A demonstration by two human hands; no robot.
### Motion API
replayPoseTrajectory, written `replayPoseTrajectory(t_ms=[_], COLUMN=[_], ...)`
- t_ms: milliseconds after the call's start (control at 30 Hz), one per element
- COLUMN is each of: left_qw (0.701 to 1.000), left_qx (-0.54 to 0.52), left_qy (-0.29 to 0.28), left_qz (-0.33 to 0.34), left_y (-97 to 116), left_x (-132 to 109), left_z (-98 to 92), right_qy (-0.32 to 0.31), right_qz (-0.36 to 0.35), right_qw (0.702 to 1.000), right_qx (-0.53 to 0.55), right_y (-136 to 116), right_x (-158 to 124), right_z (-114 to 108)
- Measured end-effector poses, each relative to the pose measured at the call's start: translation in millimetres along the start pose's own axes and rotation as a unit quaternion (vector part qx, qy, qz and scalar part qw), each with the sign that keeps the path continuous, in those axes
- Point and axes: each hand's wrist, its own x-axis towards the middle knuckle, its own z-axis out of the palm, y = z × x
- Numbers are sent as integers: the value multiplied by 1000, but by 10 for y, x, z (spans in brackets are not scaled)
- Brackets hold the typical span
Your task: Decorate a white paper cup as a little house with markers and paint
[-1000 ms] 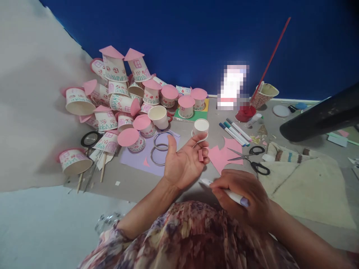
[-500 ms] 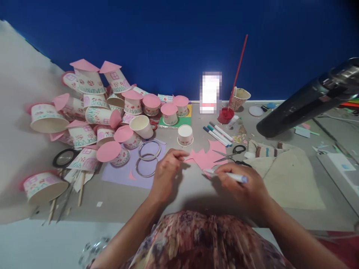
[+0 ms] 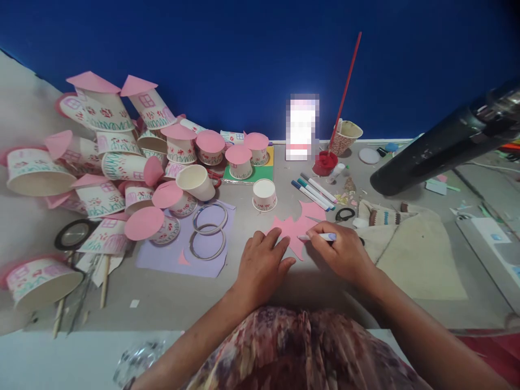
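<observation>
A jagged piece of pink paper [image 3: 289, 227] lies flat on the grey table. My left hand [image 3: 266, 265] rests on its left part with the fingers spread. In my right hand [image 3: 341, 246] is a white marker with a purple end [image 3: 327, 236], its tip on or just over the pink paper. Scissors [image 3: 345, 214] lie partly under and behind my right hand. Just behind the paper stands a small white paper cup [image 3: 265, 196] with red drawings. Several markers [image 3: 312, 194] lie side by side to the right of that cup.
Many decorated paper cups with pink roofs [image 3: 105, 111] are piled at the left. Two tape rings [image 3: 208, 244] lie on purple paper [image 3: 162, 257]. A lit phone [image 3: 301, 130], a red pot [image 3: 325, 162], a black cylinder [image 3: 422, 154] and beige cloth [image 3: 414, 254] are also about.
My left hand has come down onto the pink paper and its fingers have spread. My right hand has moved slightly up with the marker. The pink paper appears turned and the view has shifted.
</observation>
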Motion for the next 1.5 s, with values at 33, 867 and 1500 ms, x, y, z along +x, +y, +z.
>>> replayPoseTrajectory(t_ms=[33,867,1500], left_qw=[1000,964,938], left_qx=[-6,-231,-285], left_qy=[2,119,181], left_qz=[2,-48,-82], left_y=[-5,-120,-426], left_x=[-1,-20,-137], left_z=[3,-29,-130], right_qy=[-2,59,78], right_qz=[-1,17,-39], right_qw=[1000,997,995], right_qx=[-3,43,-49], right_y=[-14,25,273], right_x=[19,-182,-541], right_z=[-3,-270,-128])
